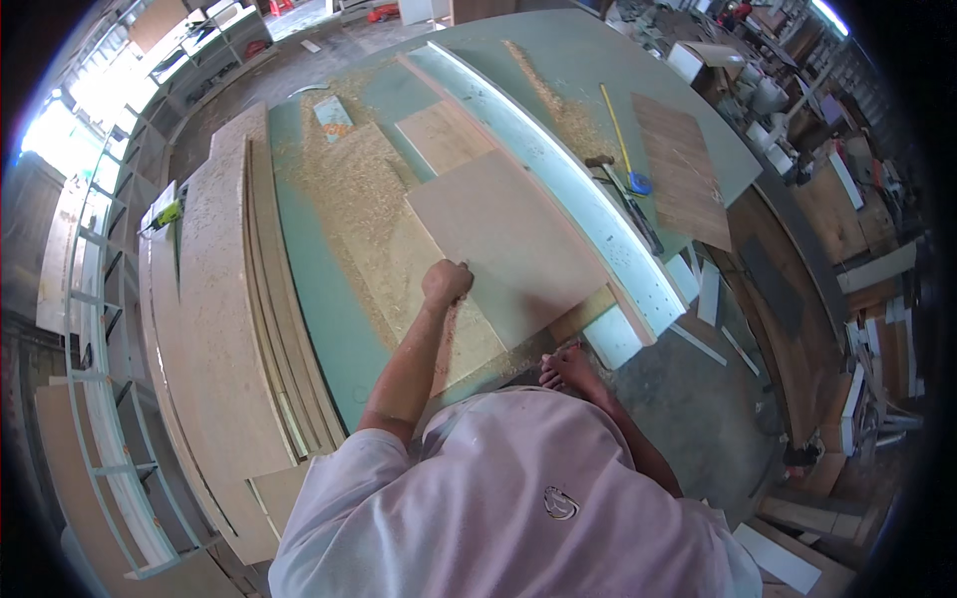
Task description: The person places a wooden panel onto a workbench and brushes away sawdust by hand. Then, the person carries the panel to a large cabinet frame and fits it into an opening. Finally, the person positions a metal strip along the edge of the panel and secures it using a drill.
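A flat, light-brown plywood panel (pixel 513 234) lies on top of other boards on the green worktable. My left hand (pixel 447 282) is closed on its left edge, knuckles up. Beneath it is a larger pale board (pixel 399 234) strewn with wood shavings. Along the panel's right side runs a long white straight piece (pixel 568 169) with a wooden strip (pixel 543 194) beside it. My right hand (pixel 568 369) is near my body, just off the panel's near edge, with its fingers curled; what they hold, if anything, is hidden.
Right of the long white piece lie a hammer (pixel 601 160), a yellow-and-blue tape measure (pixel 639 183) and a dark brown board (pixel 683 169). Long stacked boards (pixel 224 299) fill the left, with a green power tool (pixel 167 213) on them. Offcuts (pixel 778 558) clutter the right.
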Tool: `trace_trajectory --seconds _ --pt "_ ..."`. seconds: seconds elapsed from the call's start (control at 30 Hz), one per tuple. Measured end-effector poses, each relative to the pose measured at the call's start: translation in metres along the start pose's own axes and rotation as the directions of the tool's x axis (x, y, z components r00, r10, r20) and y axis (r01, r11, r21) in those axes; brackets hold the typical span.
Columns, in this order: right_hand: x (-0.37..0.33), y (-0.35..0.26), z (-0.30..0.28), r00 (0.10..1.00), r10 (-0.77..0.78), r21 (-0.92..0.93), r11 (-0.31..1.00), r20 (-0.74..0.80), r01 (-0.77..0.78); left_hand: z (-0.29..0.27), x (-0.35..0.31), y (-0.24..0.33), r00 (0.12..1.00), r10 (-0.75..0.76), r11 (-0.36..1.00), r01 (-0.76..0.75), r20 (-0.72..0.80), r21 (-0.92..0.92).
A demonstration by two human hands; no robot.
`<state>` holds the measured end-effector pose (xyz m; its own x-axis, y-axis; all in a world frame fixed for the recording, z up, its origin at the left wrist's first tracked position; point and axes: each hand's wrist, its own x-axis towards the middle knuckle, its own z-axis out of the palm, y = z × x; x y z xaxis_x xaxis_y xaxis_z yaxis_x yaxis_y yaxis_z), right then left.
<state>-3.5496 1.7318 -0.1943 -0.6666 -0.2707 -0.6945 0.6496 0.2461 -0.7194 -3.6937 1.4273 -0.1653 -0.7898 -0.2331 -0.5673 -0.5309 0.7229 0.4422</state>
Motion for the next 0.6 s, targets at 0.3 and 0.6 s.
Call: trace_trajectory --seconds 0.3,0.6 --pt "-0.015 0.008 -0.044 0.991 -0.043 0.033 0.998 -0.125 0.047 0.005 0.016 -0.004 0.995 -0.060 0.995 0.054 -0.079 -0.079" --pt "-0.069 0.099 -0.137 0.908 0.126 0.246 0.969 -0.399 -0.027 0.074 0.048 0.035 0.656 -0.087 0.996 0.030 -0.750 -0.089"
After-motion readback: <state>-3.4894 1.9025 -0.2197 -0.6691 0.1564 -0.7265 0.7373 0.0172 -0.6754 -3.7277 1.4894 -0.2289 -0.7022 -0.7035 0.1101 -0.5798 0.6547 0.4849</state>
